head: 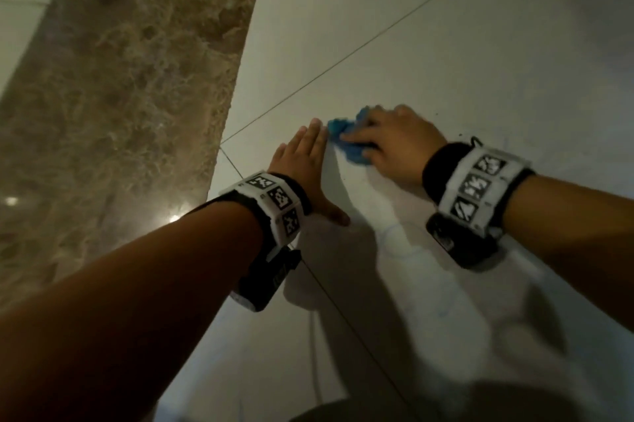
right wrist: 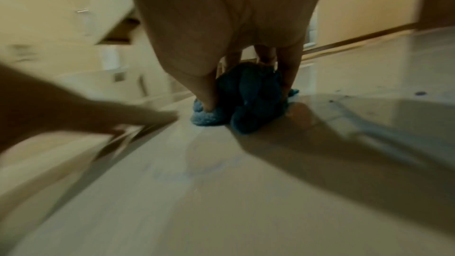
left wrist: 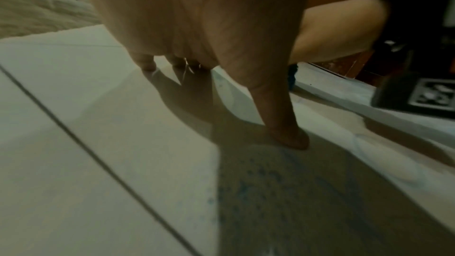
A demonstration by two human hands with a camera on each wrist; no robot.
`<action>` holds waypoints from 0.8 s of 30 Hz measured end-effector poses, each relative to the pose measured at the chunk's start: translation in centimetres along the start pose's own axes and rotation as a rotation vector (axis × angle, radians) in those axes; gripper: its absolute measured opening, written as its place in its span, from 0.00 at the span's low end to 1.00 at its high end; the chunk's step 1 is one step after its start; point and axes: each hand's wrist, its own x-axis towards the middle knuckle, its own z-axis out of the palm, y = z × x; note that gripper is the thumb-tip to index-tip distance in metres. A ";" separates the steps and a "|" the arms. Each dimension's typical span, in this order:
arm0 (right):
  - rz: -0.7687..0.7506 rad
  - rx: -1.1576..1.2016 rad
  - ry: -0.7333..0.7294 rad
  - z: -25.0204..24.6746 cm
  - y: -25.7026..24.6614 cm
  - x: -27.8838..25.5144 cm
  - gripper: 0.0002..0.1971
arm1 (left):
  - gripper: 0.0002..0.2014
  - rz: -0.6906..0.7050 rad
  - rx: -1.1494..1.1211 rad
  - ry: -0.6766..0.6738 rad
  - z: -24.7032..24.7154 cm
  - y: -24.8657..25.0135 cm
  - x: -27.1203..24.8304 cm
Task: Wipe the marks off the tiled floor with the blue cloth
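While the right hand (head: 387, 143) bunches the blue cloth (head: 346, 141) under its curled fingers and thumb, it pushes the cloth down on the tiled floor (head: 446, 44), likely so the soft wad can rub hard on one spot. From the right wrist view the cloth (right wrist: 248, 100) sits scrunched up between the thumb and the fingers, touching the floor. The left hand (head: 305, 167) lies flat beside it with straight fingers and holds nothing; it looks like it is there to hold the person up while they lean over. Its fingertips are very near the cloth. Faint blue marks (head: 398, 239) still show on the tile close to the wrists, and small dark specks (right wrist: 419, 93) lie off to the right of the cloth. More blue smudges (left wrist: 261, 180) show under the left wrist. So the job looks only partly done, and the cloth may need to come back toward the person. A brown stone strip (head: 120, 95) runs along the left side. No box, bowl or bucket is in sight, so nothing here holds anything.
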 end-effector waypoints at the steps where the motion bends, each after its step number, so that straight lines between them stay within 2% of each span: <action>1: 0.072 0.001 0.011 -0.4 0.9 0.9 0.20 | 0.74 -0.001 -0.002 0.006 0.0 0.0 0.1; 4: 0.205 0.001 0.067 -0.2 1.5 2.4 0.20 | 0.73 0.013 -0.003 0.021 0.1 -0.3 0.2; 6: 0.113 -0.052 0.047 0.7 -0.2 1.2 0.21 | 0.73 0.028 -0.002 0.024 0.1 -0.5 0.2; 9: -0.139 -0.043 0.061 1.6 -2.9 -2.4 0.20 | 0.72 0.043 -0.015 0.013 0.0 -0.9 0.5; 11: -0.175 -0.011 0.011 1.2 -2.8 -2.8 0.19 | 0.72 0.050 0.004 0.007 0.2 -1.2 0.7; 13: -0.086 0.005 0.021 0.5 -1.4 -1.1 0.19 | 0.73 0.053 0.026 0.014 0.5 -1.3 0.8; 16: 0.131 0.015 0.083 -0.1 0.5 2.3 0.19 | 0.73 0.050 0.025 0.021 0.4 -1.2 0.7; 18: 0.163 -0.011 0.076 0.4 -0.1 2.3 0.20 | 0.73 0.051 0.036 0.019 0.3 -1.1 0.6; 19: 0.125 -0.031 0.049 0.9 -0.9 1.5 0.20 | 0.73 0.050 0.045 0.015 0.3 -1.2 0.6; 22: -0.141 -0.017 0.039 1.9 -2.7 -2.3 0.20 | 0.72 0.041 0.057 -0.002 0.3 -1.1 0.6; 24: -0.207 0.005 -0.009 1.7 -1.9 -2.8 0.18 | 0.72 0.038 0.052 -0.004 0.3 -1.0 0.6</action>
